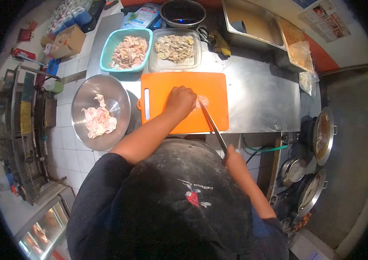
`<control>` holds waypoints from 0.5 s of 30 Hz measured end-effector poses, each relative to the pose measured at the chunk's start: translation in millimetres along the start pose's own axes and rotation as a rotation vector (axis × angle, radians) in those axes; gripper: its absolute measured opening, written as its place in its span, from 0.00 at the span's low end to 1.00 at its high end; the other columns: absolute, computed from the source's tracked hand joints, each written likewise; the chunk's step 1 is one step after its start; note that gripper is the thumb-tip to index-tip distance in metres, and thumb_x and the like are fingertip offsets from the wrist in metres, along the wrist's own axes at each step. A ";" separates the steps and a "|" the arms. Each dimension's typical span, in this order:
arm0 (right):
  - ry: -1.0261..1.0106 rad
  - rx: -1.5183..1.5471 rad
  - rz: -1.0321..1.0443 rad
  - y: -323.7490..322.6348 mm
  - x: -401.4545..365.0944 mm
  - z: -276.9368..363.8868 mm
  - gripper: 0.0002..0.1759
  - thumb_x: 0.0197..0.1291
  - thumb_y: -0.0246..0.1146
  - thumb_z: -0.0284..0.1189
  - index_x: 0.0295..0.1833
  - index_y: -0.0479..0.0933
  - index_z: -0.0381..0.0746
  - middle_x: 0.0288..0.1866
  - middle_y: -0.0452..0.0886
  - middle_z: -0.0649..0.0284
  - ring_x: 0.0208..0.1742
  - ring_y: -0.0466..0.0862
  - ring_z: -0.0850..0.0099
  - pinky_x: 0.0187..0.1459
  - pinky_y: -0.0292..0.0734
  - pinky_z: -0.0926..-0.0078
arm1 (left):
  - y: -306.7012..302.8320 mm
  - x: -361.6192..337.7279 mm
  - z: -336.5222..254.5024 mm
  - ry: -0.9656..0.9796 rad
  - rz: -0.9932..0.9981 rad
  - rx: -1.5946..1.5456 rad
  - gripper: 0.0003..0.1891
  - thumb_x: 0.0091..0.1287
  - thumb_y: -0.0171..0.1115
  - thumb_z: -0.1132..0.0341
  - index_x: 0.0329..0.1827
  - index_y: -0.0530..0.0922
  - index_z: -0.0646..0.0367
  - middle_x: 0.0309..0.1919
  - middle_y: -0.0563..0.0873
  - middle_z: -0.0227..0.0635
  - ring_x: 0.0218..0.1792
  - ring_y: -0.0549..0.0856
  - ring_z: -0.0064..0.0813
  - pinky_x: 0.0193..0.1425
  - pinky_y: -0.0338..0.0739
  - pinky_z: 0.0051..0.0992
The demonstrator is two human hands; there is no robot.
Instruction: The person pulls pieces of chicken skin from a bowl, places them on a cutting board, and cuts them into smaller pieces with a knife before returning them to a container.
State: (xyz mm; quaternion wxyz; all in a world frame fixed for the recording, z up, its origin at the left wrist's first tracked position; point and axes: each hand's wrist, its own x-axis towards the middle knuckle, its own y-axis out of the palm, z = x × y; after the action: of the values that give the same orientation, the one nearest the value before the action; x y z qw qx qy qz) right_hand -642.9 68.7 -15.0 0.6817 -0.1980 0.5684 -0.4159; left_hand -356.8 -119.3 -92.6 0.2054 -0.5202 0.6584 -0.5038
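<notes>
On the orange cutting board (210, 119) lies a small pale pink piece of raw meat (203, 100). My left hand (181, 102) is closed over the board, its curled fingers holding the left side of that piece. The handle of a long knife (212, 124) is in the grip of my right hand (234, 159), near the table's front edge. Its blade slants up to the left, and the tip touches or overlaps the meat. Left of the board, a wide steel bowl (78, 104) contains several larger pieces of raw, pale meat (99, 121).
Behind the board stand a turquoise tub (104, 65) of pale cut meat and a clear container (197, 60) of greyish pieces. Dark gloves (219, 45) lie nearby. Steel trays (275, 39) line the back right of the steel table (262, 95). Pans (324, 136) sit at the right.
</notes>
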 end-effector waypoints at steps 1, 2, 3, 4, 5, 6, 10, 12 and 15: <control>0.031 -0.010 0.062 -1.0 -12.9 -14.6 0.13 0.72 0.65 0.29 0.55 0.73 0.34 0.46 0.90 0.33 0.52 0.89 0.29 0.54 0.82 0.31 | -6.7 0.5 -1.4 -0.037 0.062 0.007 0.03 0.62 0.76 0.65 0.35 0.93 0.51 0.35 0.92 0.34 0.46 0.90 0.44 0.53 0.81 0.48; 0.029 -0.011 0.056 -3.1 -24.1 -22.8 0.13 0.72 0.65 0.29 0.55 0.73 0.34 0.46 0.90 0.33 0.52 0.89 0.29 0.54 0.82 0.31 | -14.6 -0.1 -2.4 -0.074 0.123 0.016 0.04 0.65 0.76 0.64 0.35 0.92 0.53 0.38 0.92 0.36 0.49 0.89 0.46 0.56 0.81 0.49; 0.019 -0.039 0.034 -8.8 -34.1 -26.9 0.12 0.72 0.65 0.28 0.54 0.73 0.35 0.46 0.90 0.34 0.52 0.89 0.29 0.54 0.82 0.31 | -24.4 -3.1 -2.6 -0.070 0.116 0.020 0.04 0.65 0.76 0.64 0.35 0.92 0.53 0.38 0.92 0.36 0.49 0.89 0.46 0.56 0.81 0.49; 0.008 -0.065 0.012 -15.6 -38.8 -26.5 0.11 0.72 0.65 0.27 0.54 0.73 0.35 0.46 0.90 0.35 0.51 0.90 0.29 0.53 0.82 0.31 | -36.2 -10.3 -2.2 -0.089 0.133 -0.044 0.05 0.66 0.76 0.63 0.38 0.92 0.54 0.41 0.92 0.38 0.53 0.89 0.46 0.59 0.81 0.49; 0.004 -0.059 0.005 -21.2 -38.7 -22.3 0.11 0.72 0.65 0.27 0.54 0.73 0.35 0.46 0.90 0.35 0.51 0.90 0.29 0.53 0.82 0.31 | -47.0 -18.9 -1.1 -0.107 0.153 -0.106 0.07 0.67 0.76 0.62 0.42 0.92 0.55 0.45 0.91 0.40 0.56 0.88 0.47 0.61 0.81 0.49; -0.008 -0.040 -0.081 -25.9 -36.7 -15.3 0.11 0.72 0.64 0.28 0.54 0.73 0.35 0.46 0.90 0.36 0.51 0.90 0.30 0.54 0.82 0.31 | -56.5 -28.1 1.5 -0.099 0.154 -0.097 0.07 0.67 0.76 0.62 0.42 0.92 0.55 0.45 0.91 0.40 0.56 0.88 0.47 0.61 0.81 0.49; -0.064 -0.051 -0.141 -29.5 -0.5 2.7 0.10 0.76 0.60 0.30 0.54 0.74 0.36 0.45 0.90 0.36 0.51 0.90 0.32 0.55 0.82 0.32 | -90.1 -61.9 6.2 -0.160 0.132 -0.107 0.25 0.67 0.79 0.61 0.67 0.85 0.56 0.57 0.88 0.48 0.63 0.87 0.52 0.68 0.82 0.49; -0.084 -0.027 -0.106 -28.3 16.8 7.1 0.12 0.77 0.58 0.32 0.55 0.75 0.35 0.45 0.89 0.35 0.51 0.89 0.32 0.55 0.83 0.33 | -95.5 -68.1 4.9 -0.272 0.212 -0.087 0.33 0.66 0.80 0.63 0.75 0.81 0.56 0.59 0.86 0.50 0.63 0.87 0.54 0.70 0.82 0.48; -0.278 0.009 -0.077 -39.2 21.0 10.4 0.11 0.78 0.57 0.30 0.56 0.75 0.33 0.46 0.89 0.34 0.51 0.89 0.32 0.54 0.82 0.34 | -82.6 -66.7 10.5 -0.328 0.365 -0.096 0.40 0.69 0.79 0.64 0.85 0.73 0.51 0.64 0.83 0.49 0.61 0.87 0.55 0.69 0.83 0.47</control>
State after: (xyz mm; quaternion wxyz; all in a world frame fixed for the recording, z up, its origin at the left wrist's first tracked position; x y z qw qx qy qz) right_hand -646.3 27.4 4.2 0.7383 -0.2723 0.4587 -0.4128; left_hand -283.9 -60.5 -41.4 0.3720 -0.4766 0.7224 -0.3355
